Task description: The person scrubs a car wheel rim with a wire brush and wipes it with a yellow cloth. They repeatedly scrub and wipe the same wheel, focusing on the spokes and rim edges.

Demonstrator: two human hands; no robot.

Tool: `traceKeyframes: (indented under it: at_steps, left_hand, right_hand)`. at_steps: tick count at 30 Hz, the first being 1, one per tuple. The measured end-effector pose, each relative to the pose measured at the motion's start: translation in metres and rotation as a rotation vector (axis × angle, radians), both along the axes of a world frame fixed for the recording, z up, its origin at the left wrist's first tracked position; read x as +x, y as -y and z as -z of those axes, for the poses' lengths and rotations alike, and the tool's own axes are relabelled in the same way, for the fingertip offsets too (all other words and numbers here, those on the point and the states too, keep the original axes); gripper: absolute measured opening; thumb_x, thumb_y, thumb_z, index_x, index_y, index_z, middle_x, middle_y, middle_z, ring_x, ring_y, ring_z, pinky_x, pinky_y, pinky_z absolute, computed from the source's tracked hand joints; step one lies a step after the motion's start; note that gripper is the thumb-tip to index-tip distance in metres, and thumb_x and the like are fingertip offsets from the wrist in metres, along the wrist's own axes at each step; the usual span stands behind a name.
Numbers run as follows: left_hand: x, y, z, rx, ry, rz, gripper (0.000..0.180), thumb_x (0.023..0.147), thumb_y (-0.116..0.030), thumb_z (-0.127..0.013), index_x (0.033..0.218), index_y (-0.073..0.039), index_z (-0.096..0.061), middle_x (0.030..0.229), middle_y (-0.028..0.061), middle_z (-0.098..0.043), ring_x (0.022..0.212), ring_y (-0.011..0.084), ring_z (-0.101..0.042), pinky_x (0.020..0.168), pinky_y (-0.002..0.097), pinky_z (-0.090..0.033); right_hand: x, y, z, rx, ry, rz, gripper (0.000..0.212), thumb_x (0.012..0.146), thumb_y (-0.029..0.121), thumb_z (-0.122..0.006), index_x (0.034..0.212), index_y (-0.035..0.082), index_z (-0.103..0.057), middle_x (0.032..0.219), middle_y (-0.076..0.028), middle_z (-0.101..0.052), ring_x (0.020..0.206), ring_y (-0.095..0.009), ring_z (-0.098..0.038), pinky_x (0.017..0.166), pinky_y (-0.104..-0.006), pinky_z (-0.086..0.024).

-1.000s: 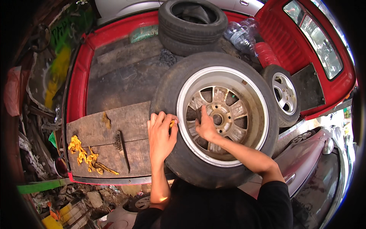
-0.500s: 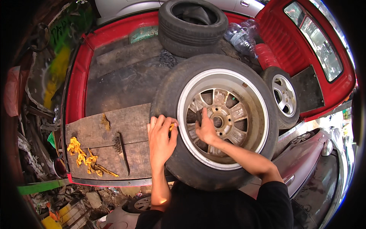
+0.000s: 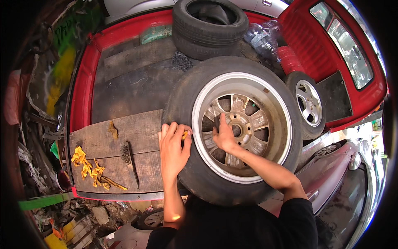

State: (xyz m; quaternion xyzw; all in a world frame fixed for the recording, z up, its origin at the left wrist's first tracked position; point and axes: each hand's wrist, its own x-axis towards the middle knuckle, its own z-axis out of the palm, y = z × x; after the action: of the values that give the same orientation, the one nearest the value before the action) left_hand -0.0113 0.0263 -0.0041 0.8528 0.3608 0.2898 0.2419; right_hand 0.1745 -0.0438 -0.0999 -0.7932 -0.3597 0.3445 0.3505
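A car wheel lies in front of me with its dusty inner side up: a black tyre around a silver alloy rim with brown-stained spokes. My right hand reaches inside the rim, forefinger stretched along a small dark flat piece that it presses against a spoke by the hub. What that piece is made of I cannot make out. On the tyre's left sidewall rests my left hand, fingers curled, with a small yellow scrap between thumb and forefinger.
Left on the wooden boards lie a wire brush and crumpled yellow rags. Stacked tyres stand behind the wheel, near plastic bottles. A smaller wheel leans at right, inside the red truck bed.
The view has shifted a little, so the boards and tyre sit slightly further left and up. Both hands keep nearly the same places on the wheel, each still holding its piece.
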Motion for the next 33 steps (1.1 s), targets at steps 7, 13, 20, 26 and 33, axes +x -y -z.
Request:
traceKeyframes:
  at_steps: [7, 13, 20, 26, 33]
  left_hand:
    - [-0.001, 0.001, 0.002, 0.019, -0.003, -0.004, 0.005, 0.088, -0.005, -0.062, 0.092, -0.006, -0.065, 0.089, 0.0086, -0.054, 0.091, 0.03, -0.05, 0.08, 0.0412, -0.037]
    - [-0.003, 0.005, 0.003, 0.068, -0.023, -0.022, 0.007, 0.088, -0.006, -0.063, 0.095, -0.006, -0.064, 0.09, 0.0088, -0.053, 0.092, 0.0304, -0.05, 0.081, 0.0418, -0.037]
    - [-0.002, 0.029, 0.001, 0.102, -0.076, -0.141, 0.009, 0.089, -0.007, -0.063, 0.097, -0.006, -0.065, 0.095, 0.0104, -0.053, 0.096, 0.0316, -0.05, 0.082, 0.0431, -0.038]
    - [0.01, 0.074, 0.001, 0.088, -0.137, -0.311, 0.009, 0.09, -0.008, -0.063, 0.098, -0.007, -0.066, 0.096, 0.0109, -0.054, 0.098, 0.0324, -0.051, 0.084, 0.0438, -0.039]
    - [0.024, 0.118, -0.002, -0.006, -0.112, -0.499, 0.009, 0.09, -0.006, -0.062, 0.098, -0.006, -0.067, 0.093, 0.0111, -0.053, 0.095, 0.0314, -0.05, 0.084, 0.0425, -0.038]
  right_hand:
    - [0.033, -0.002, -0.005, 0.022, 0.217, -0.029, 0.06, 0.094, 0.013, -0.064, 0.143, -0.012, -0.042, 0.113, -0.037, -0.065, 0.112, -0.052, -0.063, 0.1, -0.0507, -0.049]
    - [0.069, -0.007, -0.033, 0.052, 0.396, -0.132, 0.039, 0.092, 0.015, -0.068, 0.125, -0.007, -0.065, 0.105, -0.035, -0.069, 0.106, -0.048, -0.067, 0.095, -0.0517, -0.054]
    - [0.091, -0.011, -0.045, 0.041, 0.516, -0.337, 0.033, 0.09, 0.014, -0.069, 0.119, 0.001, -0.068, 0.102, -0.028, -0.072, 0.101, -0.046, -0.068, 0.092, -0.0523, -0.055]
    - [0.124, -0.023, -0.04, 0.094, 0.591, -0.555, 0.03, 0.089, 0.016, -0.071, 0.117, 0.003, -0.068, 0.099, -0.026, -0.072, 0.1, -0.045, -0.068, 0.09, -0.0517, -0.054]
    - [0.142, -0.039, -0.054, 0.23, 0.56, -0.752, 0.027, 0.085, 0.011, -0.076, 0.109, 0.0, -0.072, 0.097, -0.026, -0.073, 0.096, -0.042, -0.07, 0.085, -0.049, -0.056]
